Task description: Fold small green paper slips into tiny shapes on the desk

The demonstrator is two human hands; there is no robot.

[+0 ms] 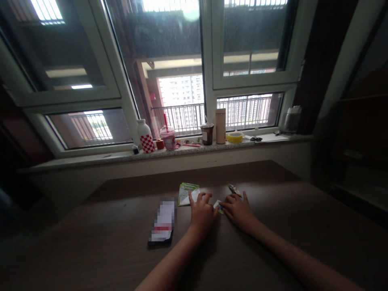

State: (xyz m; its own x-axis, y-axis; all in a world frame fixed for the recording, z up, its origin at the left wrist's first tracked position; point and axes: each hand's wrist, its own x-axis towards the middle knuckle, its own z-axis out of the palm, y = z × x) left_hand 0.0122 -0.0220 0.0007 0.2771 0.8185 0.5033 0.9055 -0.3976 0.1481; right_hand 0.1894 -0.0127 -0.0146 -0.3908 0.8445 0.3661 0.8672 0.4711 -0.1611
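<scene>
A small piece of paper (218, 205), white with a green and blue print, lies on the table between my two hands. My left hand (201, 212) pins its left edge with the thumb, while the other fingers arch apart towards the green and white paper sheets (185, 193). From the right, my right hand (240, 212) presses the small paper with its thumb and fingertips. Just beyond those fingers sits a small, colourful folded paper (234, 189). The underside of both hands is hidden.
A phone (163, 220) lies left of my left hand on the brown table (115, 226). Along the windowsill (188, 151) stand a checkered bottle (146, 137), a pink drink cup (168, 138), a dark drink cup (207, 134), a tan box (220, 126), yellow tape (235, 138) and scissors (256, 139).
</scene>
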